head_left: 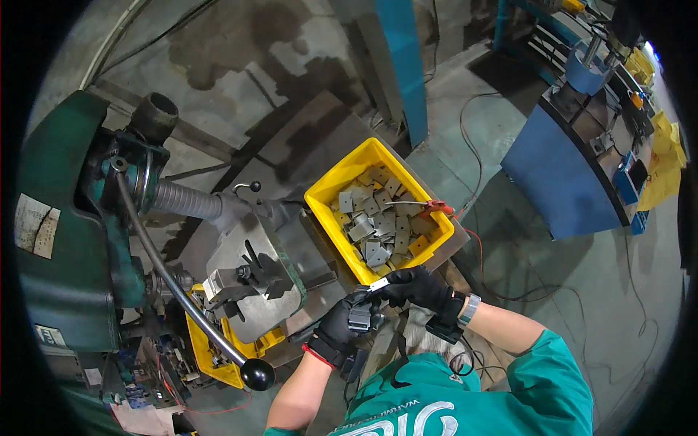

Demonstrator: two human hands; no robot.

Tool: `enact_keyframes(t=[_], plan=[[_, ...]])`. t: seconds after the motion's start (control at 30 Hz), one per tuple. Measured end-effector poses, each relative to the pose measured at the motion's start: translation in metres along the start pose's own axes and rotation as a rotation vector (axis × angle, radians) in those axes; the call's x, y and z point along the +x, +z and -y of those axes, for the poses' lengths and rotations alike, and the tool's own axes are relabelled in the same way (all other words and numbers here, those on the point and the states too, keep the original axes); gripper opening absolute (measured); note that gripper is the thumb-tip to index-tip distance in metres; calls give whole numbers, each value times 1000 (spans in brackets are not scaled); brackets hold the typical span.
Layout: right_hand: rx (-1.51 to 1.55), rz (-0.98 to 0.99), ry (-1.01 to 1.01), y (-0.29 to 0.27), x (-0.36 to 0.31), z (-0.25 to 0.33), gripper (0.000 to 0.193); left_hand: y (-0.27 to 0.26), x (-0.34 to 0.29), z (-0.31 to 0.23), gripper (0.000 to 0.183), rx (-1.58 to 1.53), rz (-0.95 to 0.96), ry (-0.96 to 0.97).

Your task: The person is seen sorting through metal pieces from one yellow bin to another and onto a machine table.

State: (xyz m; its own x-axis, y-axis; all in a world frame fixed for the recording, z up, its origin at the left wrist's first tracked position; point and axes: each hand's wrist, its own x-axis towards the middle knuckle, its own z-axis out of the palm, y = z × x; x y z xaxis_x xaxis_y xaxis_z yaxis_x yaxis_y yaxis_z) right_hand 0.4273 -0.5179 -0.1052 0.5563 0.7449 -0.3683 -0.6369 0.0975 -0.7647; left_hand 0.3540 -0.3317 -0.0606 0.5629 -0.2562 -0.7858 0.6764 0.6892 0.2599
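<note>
Metal piece (378, 285) pinched at the fingertips, between left hand (337, 327) and right hand (420, 288)

The bin (325, 212) is smooth plastic with a slight sheen. The loose pieces (379, 227) heaped inside it are bare metal, some faces glinting, others dull; the held pieces (360, 318) look like metal too, satin rather than polished. The left glove (334, 328) and right glove (420, 288) are matt and cloth-like, and the shirt (549, 372) is soft cloth. Painted metal, faintly glossy, forms the machine housing (69, 291), which bears a paper label (36, 225). The lever (161, 267) is smooth metal, its knob (257, 373) glossy. The wall (283, 43) looks rough and matt.
</note>
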Motion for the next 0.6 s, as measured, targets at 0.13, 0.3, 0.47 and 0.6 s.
enact_keyframes(t=[0.13,0.3,0.47,0.6], plan=[[-154,-8,-110,10,-3,-13,28,-6,-4,1,27,38,23,74],[-881,-1,-594,23,-4,-8,35,-19,-4,0,29,-32,-33,94],[-1090,11,-1003,27,9,-13,41,-40,-5,4,34,-53,40,109],[-1191,145,-753,34,14,-21,37,-70,1,10,38,-68,43,104]])
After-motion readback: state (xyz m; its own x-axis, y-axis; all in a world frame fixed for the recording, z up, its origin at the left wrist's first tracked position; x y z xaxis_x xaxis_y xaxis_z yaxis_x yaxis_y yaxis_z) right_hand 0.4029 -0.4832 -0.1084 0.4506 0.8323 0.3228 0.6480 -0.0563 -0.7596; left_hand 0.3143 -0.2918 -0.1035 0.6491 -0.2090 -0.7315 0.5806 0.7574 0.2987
